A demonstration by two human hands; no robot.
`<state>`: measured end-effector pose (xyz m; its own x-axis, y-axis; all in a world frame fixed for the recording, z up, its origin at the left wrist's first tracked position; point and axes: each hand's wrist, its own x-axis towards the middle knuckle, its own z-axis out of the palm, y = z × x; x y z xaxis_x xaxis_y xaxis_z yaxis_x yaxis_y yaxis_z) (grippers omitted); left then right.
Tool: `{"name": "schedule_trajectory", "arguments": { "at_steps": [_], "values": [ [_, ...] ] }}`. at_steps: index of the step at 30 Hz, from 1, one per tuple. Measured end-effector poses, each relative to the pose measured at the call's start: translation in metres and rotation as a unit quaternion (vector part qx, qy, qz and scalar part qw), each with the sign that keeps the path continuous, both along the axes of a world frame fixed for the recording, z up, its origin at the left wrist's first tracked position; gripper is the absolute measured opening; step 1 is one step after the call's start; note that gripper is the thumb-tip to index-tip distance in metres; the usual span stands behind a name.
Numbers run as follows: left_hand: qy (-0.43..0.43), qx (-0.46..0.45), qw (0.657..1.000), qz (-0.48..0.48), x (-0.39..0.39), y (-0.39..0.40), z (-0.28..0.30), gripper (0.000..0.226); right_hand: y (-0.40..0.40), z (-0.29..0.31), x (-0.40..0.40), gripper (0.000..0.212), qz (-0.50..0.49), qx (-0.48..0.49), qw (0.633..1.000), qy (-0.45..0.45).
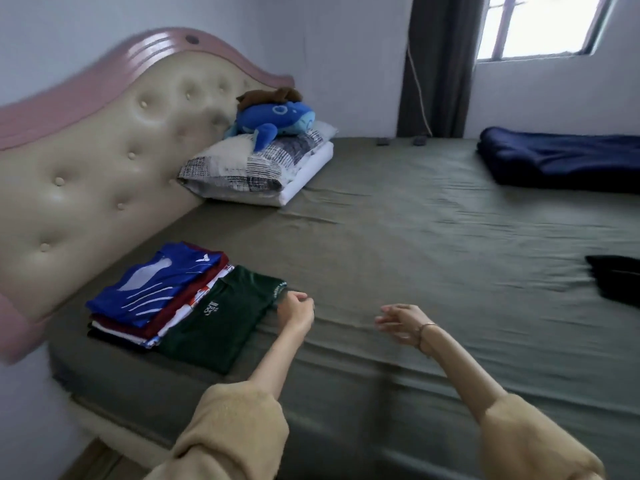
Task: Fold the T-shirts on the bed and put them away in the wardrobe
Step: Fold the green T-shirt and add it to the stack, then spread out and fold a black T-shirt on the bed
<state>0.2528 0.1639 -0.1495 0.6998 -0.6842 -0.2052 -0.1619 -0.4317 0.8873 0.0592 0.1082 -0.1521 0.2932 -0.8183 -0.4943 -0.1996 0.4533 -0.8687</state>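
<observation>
Left hand (pixel 296 311): fingers curled, at the green shirt (pixel 221 323) — grip unclear.
Right hand (pixel 401 322): loose, holding nothing.
Stack (pixel 156 292): bed (pixel 415 237) corner by headboard (pixel 86 168).

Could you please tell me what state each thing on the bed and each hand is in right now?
green T-shirt: folded, flat on bed beside stack.
stack of T-shirts: folded, blue one on top.
black garment: unfolded, at right edge.
navy blanket: folded, far corner.
plush toy: lying on pillows.
left hand: fingers curled, at green T-shirt's edge.
right hand: relaxed, holding nothing.
</observation>
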Motion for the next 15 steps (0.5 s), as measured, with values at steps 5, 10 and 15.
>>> {"name": "schedule_trajectory", "arguments": {
  "at_steps": [5,10,15],
  "values": [
    [0.100,-0.010,0.985,-0.139,-0.127,-0.053,-0.002,0.025,-0.010,-0.002,-0.137,0.010,-0.088,-0.019,0.996,0.022],
    [0.120,0.023,0.954,-0.274,-0.254,-0.083,-0.018,0.023,-0.012,-0.005,-0.265,0.013,-0.192,-0.037,0.978,0.070],
    [0.117,0.053,0.928,-0.350,-0.350,-0.097,-0.034,0.025,-0.014,-0.020,-0.366,0.019,-0.314,-0.061,0.938,0.133]
  ]
}}
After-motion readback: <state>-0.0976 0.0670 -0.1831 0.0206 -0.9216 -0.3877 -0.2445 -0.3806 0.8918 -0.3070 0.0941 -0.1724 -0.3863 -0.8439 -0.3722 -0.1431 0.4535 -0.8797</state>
